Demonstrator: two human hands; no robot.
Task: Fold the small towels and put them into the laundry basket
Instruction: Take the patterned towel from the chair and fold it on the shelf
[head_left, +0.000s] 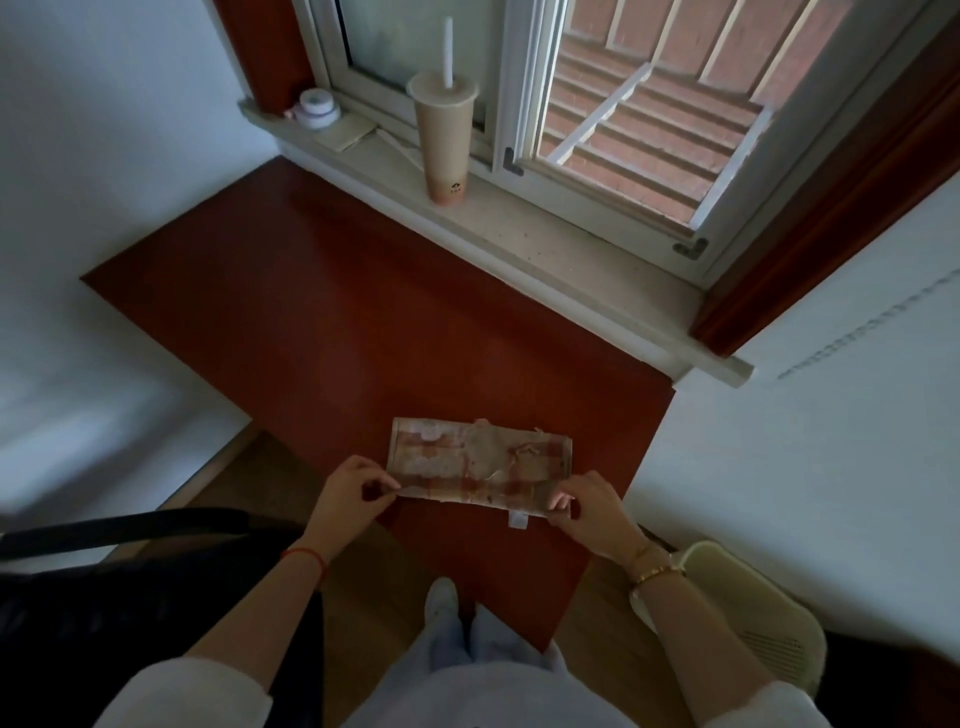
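A small towel (478, 462) with a faded red and beige pattern lies folded into a long strip near the front edge of the dark red table (322, 322). My left hand (348, 493) pinches its near left corner. My right hand (587, 506) pinches its near right corner, beside a small white label. The pale green laundry basket (748, 613) stands on the floor at the lower right, partly hidden behind my right forearm.
A tall drink cup with a straw (447, 140) stands on the window sill, with a small round jar (317, 109) to its left. A black chair (130, 571) is at the left. White walls flank the table on both sides.
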